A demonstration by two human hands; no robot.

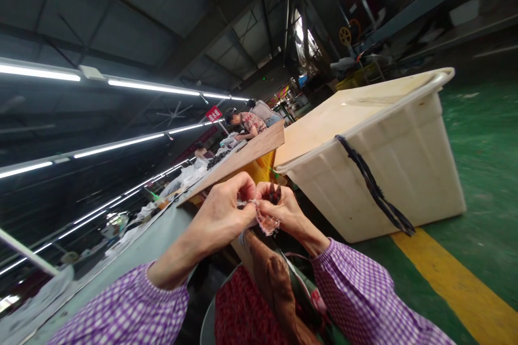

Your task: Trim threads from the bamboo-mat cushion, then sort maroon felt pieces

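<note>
In front of me I pinch a small pinkish, lacy piece of fabric (267,224) with fluffy white edges. My left hand (224,207) is closed, its thumb and forefinger gripping the fabric's upper left end. Right beside it, my right hand (285,210) is closed on the same piece, which hangs below the fingertips. Two dark pointed tips (275,193) stick out between the right fingers; what they belong to is hidden in the hand. Beneath my hands lies a brown, wrinkled cloth (275,275), and left of it a dark red textured textile (243,307).
A large white plastic tub (400,172) with a board on top and a dark cloth strip (374,186) stands to the right. At left runs a long table (162,253) with piled white material. Co-workers (253,121) are farther back. A yellow line (457,280) crosses the green floor.
</note>
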